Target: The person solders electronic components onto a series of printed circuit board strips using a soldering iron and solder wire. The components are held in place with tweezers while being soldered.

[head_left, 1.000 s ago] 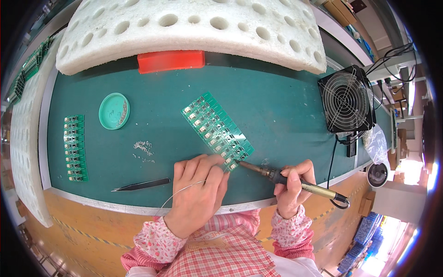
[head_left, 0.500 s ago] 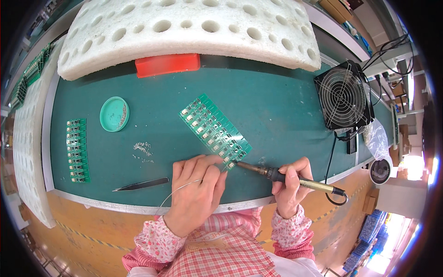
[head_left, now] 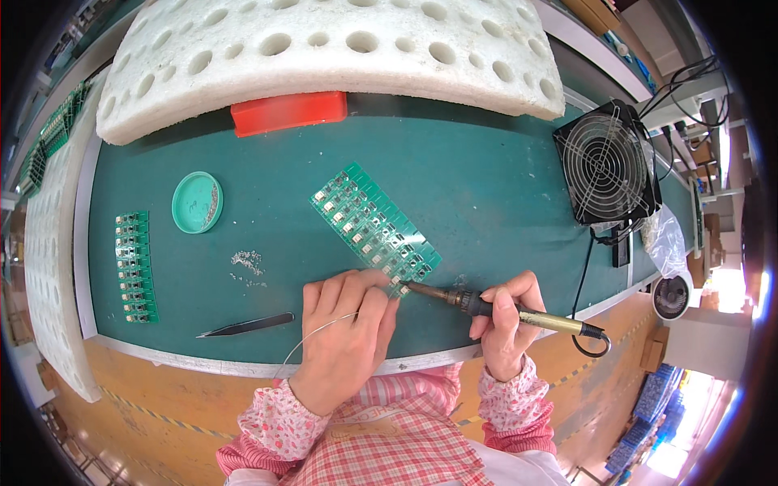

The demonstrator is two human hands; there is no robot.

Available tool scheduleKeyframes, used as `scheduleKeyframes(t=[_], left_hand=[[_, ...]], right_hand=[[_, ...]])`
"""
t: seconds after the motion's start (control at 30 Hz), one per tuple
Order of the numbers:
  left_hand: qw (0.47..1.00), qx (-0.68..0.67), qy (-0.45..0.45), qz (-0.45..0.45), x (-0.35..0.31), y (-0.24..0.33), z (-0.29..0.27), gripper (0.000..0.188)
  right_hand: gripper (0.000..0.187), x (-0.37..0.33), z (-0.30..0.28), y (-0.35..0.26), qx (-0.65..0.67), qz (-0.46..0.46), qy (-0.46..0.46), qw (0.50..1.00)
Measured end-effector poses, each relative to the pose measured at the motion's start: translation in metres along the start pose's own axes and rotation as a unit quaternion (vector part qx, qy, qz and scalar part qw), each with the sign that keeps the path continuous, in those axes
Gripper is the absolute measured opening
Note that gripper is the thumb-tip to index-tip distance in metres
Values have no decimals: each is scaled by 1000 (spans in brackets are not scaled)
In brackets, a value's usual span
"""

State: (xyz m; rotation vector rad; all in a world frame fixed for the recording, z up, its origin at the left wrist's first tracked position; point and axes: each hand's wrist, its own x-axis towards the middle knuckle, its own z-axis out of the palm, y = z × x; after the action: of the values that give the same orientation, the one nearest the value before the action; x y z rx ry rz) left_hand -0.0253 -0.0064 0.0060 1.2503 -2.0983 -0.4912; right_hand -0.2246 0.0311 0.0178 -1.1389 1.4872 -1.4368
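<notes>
A green circuit board panel (head_left: pixel 374 229) with rows of small components lies slanted on the green mat. My left hand (head_left: pixel 344 324) rests at its near end, fingers curled on a thin solder wire (head_left: pixel 318 330) that loops back toward the wrist. The fingertips are partly hidden beneath the hand. From the right, my right hand (head_left: pixel 509 324) grips a soldering iron (head_left: pixel 551 321) by its handle. The iron's tip meets the panel's near corner, close to my left fingers. Left of my left hand lie black tweezers (head_left: pixel 247 325).
A second board panel (head_left: pixel 134 267) lies at the left, near a green round dish (head_left: pixel 197 202) and small loose parts (head_left: pixel 247 262). White foam with holes (head_left: pixel 324 65) and a red box (head_left: pixel 289 112) stand at the back. A black fan (head_left: pixel 604 166) stands right.
The soldering iron's tip has shifted slightly left across the panel's near corner, with my right hand following. My left hand stays nearly in place. The whole view has shifted a little.
</notes>
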Motion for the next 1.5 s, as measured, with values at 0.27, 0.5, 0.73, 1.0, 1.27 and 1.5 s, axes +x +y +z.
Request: scheduleKeyframes(t=[0.27, 0.5, 0.73, 1.0, 1.27, 1.5], left_hand=[[1000, -4, 5, 2, -1, -1, 0, 20], [1000, -13, 7, 3, -1, -1, -1, 21], [1000, -22, 7, 1, -2, -1, -2, 20], [999, -48, -15, 16, -8, 11, 3, 20], [998, -54, -15, 18, -4, 11, -1, 18], [999, -35, -12, 29, -4, 5, 5, 19]], right_hand=[[17, -1, 0, 0, -2, -2, 13, 1000], [20, -3, 1, -1, 16, 1, 48, 999], [21, -4, -3, 2, 18, -21, 33, 999], [16, -13, -5, -2, 13, -53, 100, 993], [19, -32, -23, -4, -153, -207, 51, 965], [18, -22, -20, -10, -228, -361, -42, 903]])
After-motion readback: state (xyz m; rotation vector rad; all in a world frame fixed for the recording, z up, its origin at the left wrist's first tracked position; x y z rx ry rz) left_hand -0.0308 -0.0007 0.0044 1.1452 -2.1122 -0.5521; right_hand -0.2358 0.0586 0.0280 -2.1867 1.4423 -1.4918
